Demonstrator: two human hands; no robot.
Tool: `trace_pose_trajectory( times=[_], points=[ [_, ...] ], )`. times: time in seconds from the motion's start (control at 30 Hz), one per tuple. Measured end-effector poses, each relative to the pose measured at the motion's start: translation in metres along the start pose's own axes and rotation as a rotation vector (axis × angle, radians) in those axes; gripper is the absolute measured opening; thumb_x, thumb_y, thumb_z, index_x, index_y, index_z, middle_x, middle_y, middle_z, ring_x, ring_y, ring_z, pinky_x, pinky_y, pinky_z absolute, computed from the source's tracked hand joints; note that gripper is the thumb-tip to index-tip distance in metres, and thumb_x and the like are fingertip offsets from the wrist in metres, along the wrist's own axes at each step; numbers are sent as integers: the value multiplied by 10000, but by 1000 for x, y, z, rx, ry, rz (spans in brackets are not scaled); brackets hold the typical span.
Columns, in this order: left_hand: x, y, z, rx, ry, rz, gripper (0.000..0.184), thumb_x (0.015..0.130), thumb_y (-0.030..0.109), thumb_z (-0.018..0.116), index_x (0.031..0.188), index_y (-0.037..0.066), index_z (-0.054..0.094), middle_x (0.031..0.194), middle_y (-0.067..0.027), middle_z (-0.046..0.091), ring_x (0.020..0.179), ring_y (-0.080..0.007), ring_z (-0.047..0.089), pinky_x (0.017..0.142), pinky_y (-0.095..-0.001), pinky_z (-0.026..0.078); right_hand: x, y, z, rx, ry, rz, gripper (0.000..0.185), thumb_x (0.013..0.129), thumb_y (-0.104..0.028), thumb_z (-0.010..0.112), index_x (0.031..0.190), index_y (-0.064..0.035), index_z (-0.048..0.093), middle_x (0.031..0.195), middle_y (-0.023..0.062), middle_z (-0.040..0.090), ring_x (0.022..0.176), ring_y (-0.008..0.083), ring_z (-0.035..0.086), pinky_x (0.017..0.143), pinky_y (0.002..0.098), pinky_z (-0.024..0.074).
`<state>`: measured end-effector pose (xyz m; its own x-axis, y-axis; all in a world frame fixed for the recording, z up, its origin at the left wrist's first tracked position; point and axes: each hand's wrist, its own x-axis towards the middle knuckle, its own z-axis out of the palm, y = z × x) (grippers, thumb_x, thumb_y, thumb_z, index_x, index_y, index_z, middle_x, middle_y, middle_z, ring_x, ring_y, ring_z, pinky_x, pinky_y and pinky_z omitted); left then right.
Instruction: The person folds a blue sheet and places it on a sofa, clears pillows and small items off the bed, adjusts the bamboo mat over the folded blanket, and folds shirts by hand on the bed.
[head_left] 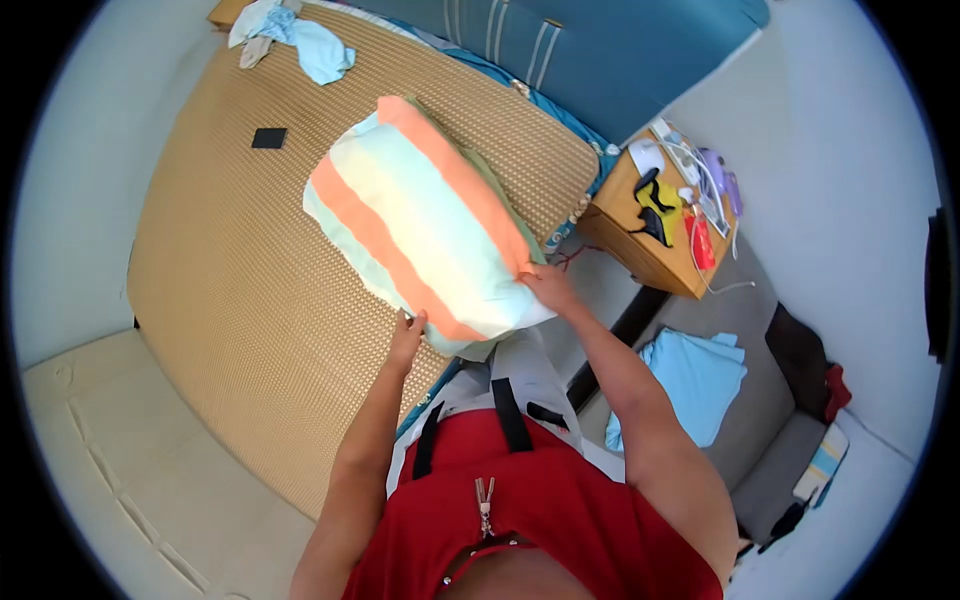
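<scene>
A plump pillow (425, 220) in an orange, pale green and cream striped cover lies on the woven mat of the bed (230, 260). Some darker green cloth (490, 185) shows along its right side. My left hand (407, 338) pinches the near left edge of the cover, fingers partly hidden by the fabric. At the near right corner, my right hand (548, 288) has its fingers closed on the bunched cover. The pillow's near end reaches the bed's edge, close to my legs.
A wooden nightstand (640, 250) holding cables, a power strip and small items stands on the right. Folded light blue cloth (700, 385) lies on a grey surface below it. On the bed are a black flat object (269, 138) and crumpled clothes (320, 50); a blue headboard (600, 60) rises behind.
</scene>
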<state>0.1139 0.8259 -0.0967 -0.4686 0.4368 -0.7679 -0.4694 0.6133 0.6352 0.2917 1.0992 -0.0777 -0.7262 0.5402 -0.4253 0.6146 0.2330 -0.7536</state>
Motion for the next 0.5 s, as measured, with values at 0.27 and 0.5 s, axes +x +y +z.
trace_pose_trajectory(
  times=[0.27,0.5],
  points=[
    [-39,-42,-66,-176,91,106,570,939,491,309,1378,128,302,1323,-89,447,1179,-209,463,927,-388,406,-85,-98,78,99,98,-395,273,792,-338,545,716,-77,573,673,166,571,638,339,581,584,427,447],
    [-78,-54,-99,-762,-285,93,500,948,359,378,1338,48,343,1305,-120,459,1145,-238,490,966,-364,410,-143,-170,88,163,68,-397,359,771,-307,566,610,11,524,598,203,524,574,377,540,548,453,399]
  ],
)
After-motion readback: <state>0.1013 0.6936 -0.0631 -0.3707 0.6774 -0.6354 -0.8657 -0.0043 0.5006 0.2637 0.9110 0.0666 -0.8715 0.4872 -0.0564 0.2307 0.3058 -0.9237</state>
